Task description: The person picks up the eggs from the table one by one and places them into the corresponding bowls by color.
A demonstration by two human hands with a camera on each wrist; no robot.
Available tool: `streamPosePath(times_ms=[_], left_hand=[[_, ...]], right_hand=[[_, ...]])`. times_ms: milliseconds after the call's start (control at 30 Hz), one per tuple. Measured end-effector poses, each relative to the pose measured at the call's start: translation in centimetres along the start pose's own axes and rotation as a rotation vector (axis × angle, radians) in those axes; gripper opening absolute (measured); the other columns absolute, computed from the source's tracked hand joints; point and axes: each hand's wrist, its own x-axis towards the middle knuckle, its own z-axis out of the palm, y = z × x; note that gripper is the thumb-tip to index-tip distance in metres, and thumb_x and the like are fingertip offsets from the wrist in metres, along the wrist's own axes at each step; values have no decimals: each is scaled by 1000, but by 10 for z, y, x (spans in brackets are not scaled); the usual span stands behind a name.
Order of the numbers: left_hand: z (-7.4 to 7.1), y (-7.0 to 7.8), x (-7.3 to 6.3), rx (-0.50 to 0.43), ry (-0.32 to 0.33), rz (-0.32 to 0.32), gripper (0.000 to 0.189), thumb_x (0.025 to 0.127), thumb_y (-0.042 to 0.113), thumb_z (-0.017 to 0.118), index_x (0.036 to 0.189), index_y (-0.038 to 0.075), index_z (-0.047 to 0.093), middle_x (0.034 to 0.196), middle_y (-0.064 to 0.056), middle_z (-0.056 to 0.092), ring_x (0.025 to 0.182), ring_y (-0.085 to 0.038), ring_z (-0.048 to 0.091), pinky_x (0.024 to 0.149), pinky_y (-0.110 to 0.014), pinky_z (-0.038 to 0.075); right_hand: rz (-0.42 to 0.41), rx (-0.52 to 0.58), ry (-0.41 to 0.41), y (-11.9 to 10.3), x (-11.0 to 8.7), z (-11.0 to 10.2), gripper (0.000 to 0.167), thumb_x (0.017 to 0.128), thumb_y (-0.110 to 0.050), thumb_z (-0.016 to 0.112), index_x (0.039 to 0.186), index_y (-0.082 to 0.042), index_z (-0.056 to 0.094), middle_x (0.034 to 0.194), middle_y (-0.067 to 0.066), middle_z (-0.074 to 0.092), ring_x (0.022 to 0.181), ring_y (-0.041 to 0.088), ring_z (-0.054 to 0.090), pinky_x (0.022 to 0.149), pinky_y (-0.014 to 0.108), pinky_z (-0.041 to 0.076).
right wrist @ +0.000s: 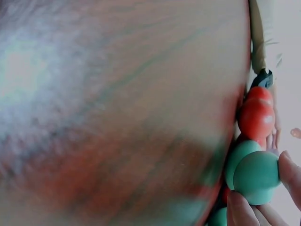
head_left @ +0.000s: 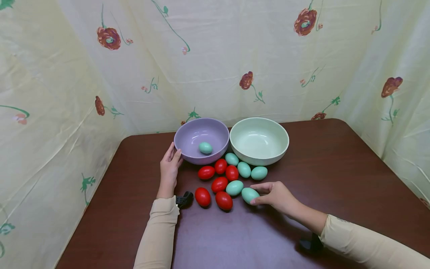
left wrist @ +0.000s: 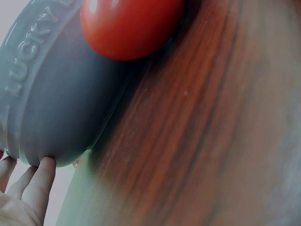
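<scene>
My right hand (head_left: 277, 198) pinches a mint-green egg (head_left: 250, 195) between thumb and fingers, low over the table. In the right wrist view this egg (right wrist: 256, 176) sits between the fingertips, in front of another green one. My left hand (head_left: 169, 170) touches the left side of the purple bowl (head_left: 201, 158), its fingertips (left wrist: 46, 165) resting against the outer wall in the left wrist view. One green egg (head_left: 205, 148) lies inside that bowl. Several red eggs (head_left: 224, 201) and several green eggs (head_left: 259, 173) lie on the table in front of the bowls.
A pale green bowl (head_left: 260, 158) stands right beside the purple one, with nothing visible inside. Both are near the back edge of the dark brown table (head_left: 336, 164). Behind hangs a flowered curtain (head_left: 215, 56).
</scene>
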Motion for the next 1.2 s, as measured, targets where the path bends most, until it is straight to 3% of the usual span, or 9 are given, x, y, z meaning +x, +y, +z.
streamPosePath(times_ms=[400,700,967,1200], left_hand=[[-1,-4,-4,7,7,-23,61,99,25,61,155,20,37,162,-3,34,145,-19,41,113,-44,41],[-1,-2,-2,5,7,-7,61,98,29,63,154,21,39,161,-3,35,144,-17,42,113,-43,42],[-5,-3,-1,-6,1,-13,61,100,26,61,155,20,37,162,-4,34,145,-19,41,115,-45,40],[1,0,1,-2,-11,-2,60,99,27,61,154,20,38,161,-3,35,143,-20,43,113,-44,41]], right_hand=[[-27,32,17,-10,-4,-6,51,78,-23,86,123,-6,71,113,12,75,109,21,70,79,18,55],[-7,41,41,-11,-4,-6,51,77,-28,86,123,-10,72,111,7,76,99,10,70,82,20,55],[-3,51,46,-8,-5,-4,50,77,-28,86,122,-10,72,112,7,76,99,8,69,82,20,54],[-8,50,71,-12,-6,-7,50,77,-28,86,122,-11,72,112,7,76,99,7,68,81,19,55]])
